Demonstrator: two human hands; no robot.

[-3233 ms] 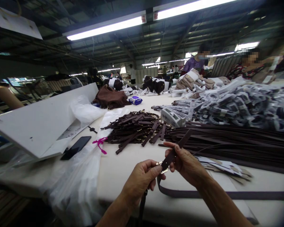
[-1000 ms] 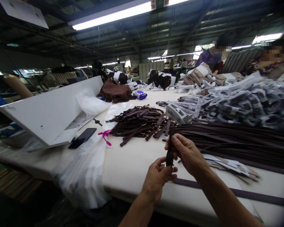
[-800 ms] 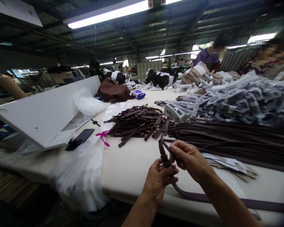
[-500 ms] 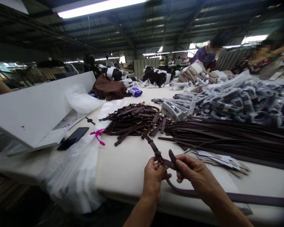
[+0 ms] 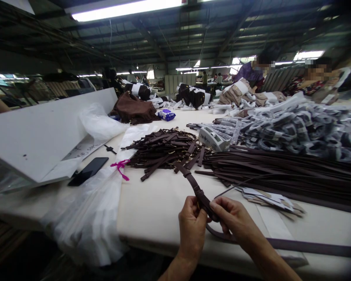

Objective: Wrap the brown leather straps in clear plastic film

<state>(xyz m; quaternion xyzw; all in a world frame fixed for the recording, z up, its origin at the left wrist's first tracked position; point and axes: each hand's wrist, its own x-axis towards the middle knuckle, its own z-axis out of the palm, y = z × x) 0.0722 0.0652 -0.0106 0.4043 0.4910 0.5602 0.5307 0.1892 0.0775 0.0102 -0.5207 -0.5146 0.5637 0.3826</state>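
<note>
While left hand (image 5: 192,230) grips flat brown strap (image 5: 193,183), right hand (image 5: 236,220) pinches its smooth, curving length.

Tube light (image 5: 125,9) glaring overhead; ceiling (image 5: 201,37) dim; lower-left corner dark; right edge blurred

Your bare left forearm (image 5: 179,268) rises from the bottom edge, leaning rightward, the wrist bent so that your left grip (image 5: 192,228) points upward. Its fingers curl inward, the thumb upright toward the index finger. Your bare right forearm (image 5: 271,255) slants up and leftward to your right grip (image 5: 237,221), which pinches with thumb and forefinger just beside the left.
</note>
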